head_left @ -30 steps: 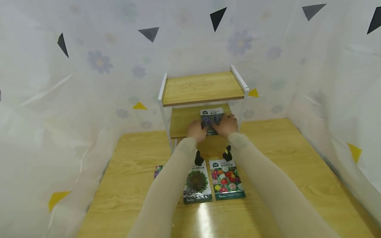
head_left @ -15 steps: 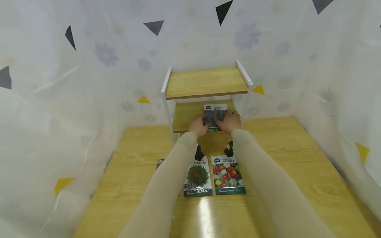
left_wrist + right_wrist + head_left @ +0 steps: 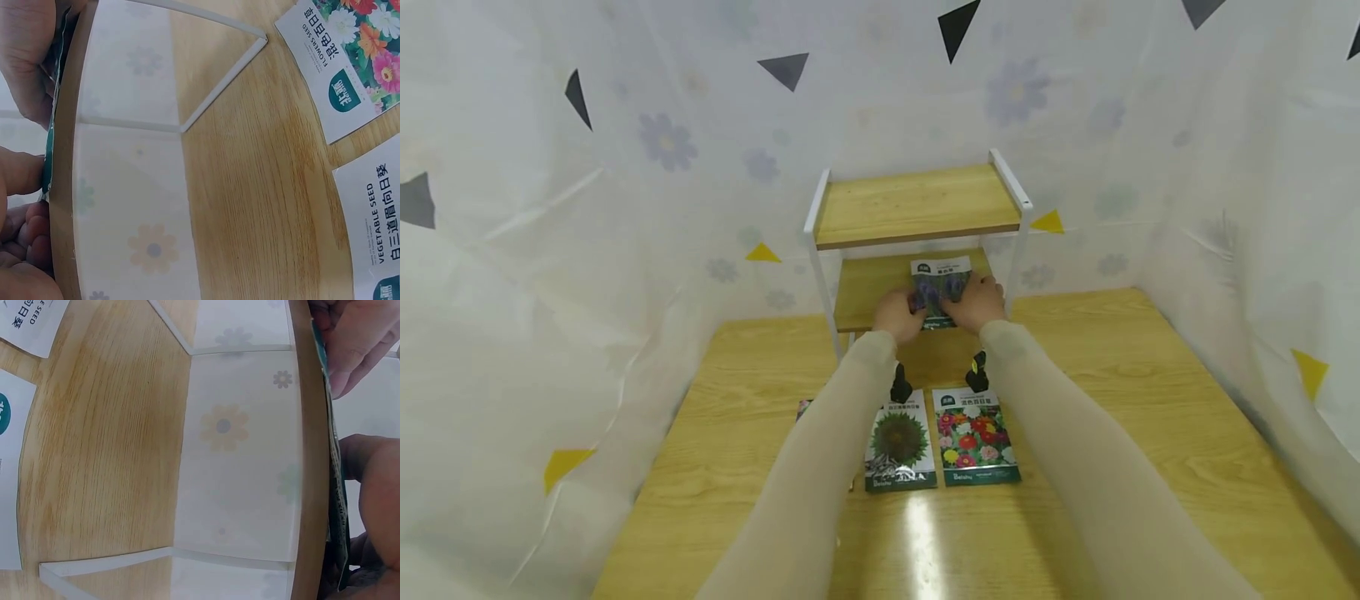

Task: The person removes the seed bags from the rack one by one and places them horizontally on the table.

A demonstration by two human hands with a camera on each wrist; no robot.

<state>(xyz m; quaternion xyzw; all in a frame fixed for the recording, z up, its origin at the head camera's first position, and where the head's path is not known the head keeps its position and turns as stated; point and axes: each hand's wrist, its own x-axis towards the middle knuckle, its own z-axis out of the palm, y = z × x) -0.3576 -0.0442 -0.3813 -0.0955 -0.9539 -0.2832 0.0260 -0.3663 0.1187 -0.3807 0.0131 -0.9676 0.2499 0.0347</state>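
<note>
A seed packet (image 3: 935,287) with purple flowers, a white top band and a green bottom band lies over the lower board (image 3: 868,287) of a small two-tier shelf. At its left edge my left hand (image 3: 898,316) pinches it, thumb on the printed face. My right hand (image 3: 976,302) grips the opposite edge the same way. Both wrist views show the packet edge-on along the board's front edge, with fingers curled beside it. In the left wrist view, the left hand (image 3: 25,231) is at lower left; the right hand (image 3: 378,494) fills the right side of its own view.
The shelf's upper board (image 3: 917,204) overhangs the hands, between white metal side frames. On the wooden table (image 3: 760,367) in front lie a sunflower seed packet (image 3: 900,442) and a zinnia packet (image 3: 976,437). Another packet (image 3: 803,407) is mostly hidden behind the left sleeve.
The head view has shifted slightly. Both hands keep hold of the purple-flower packet at nearly the same place on the lower board.
</note>
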